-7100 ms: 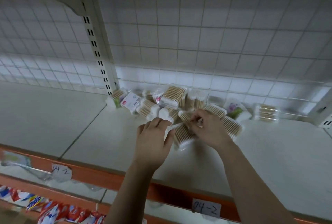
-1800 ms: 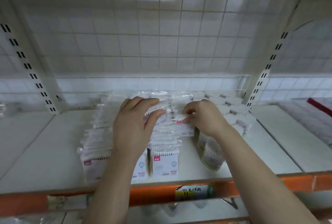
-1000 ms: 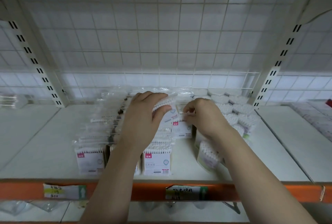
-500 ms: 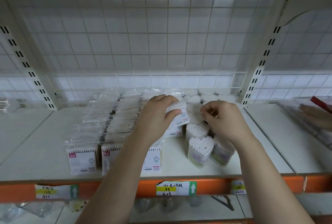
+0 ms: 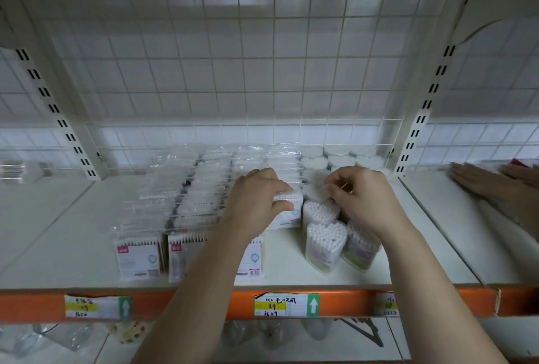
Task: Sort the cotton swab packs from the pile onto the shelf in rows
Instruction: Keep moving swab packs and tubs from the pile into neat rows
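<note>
Flat bagged cotton swab packs (image 5: 137, 255) stand in several rows on the white shelf (image 5: 73, 247). My left hand (image 5: 256, 203) grips one flat swab pack (image 5: 287, 209) at the head of the rightmost bag row, fingers curled over its top. To the right stand heart-shaped swab tubs (image 5: 325, 242) in rows running back to the wire grid. My right hand (image 5: 361, 200) hovers over these tubs with its fingertips pinched together on something small; what it pinches is too small to tell.
A wire grid panel (image 5: 262, 86) backs the shelf, with slotted uprights (image 5: 420, 118) at both sides. The orange front rail (image 5: 204, 302) carries price labels (image 5: 287, 304). Another person's hands (image 5: 490, 185) rest on the neighbouring shelf at the right. Glassware sits on the shelf below.
The view moved from a loose pile of wooden swab packs to this stocked shelf. Over the last second my left hand brought its pack down and right toward the fourth bag row.
</note>
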### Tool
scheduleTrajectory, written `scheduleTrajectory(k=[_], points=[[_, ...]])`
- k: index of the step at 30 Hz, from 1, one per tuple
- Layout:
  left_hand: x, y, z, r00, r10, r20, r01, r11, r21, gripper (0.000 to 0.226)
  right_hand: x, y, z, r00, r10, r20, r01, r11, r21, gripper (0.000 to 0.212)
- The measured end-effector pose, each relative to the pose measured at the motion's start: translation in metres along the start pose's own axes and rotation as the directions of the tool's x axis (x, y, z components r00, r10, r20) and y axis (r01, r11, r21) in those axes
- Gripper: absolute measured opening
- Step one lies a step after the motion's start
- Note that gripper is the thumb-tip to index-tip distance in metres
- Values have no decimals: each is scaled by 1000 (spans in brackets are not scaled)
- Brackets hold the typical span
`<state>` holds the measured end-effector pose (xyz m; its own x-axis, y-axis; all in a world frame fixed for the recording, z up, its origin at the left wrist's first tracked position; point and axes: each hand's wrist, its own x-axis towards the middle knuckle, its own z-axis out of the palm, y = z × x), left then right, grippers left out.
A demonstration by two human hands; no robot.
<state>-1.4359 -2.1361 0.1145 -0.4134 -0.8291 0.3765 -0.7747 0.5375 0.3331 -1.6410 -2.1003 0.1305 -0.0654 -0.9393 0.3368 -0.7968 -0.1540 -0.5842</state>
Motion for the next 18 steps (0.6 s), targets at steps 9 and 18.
scheduleTrajectory(k=[9,18], points=[[15,1,0,989,-61,133,55,997,52,29,-2,2,4,1000,4,22,-4,1000,10,9],[30,0,-3,987,-43,156,28,994,102,31,-1,3,2,1000,8,30,-8,1000,3,9]])
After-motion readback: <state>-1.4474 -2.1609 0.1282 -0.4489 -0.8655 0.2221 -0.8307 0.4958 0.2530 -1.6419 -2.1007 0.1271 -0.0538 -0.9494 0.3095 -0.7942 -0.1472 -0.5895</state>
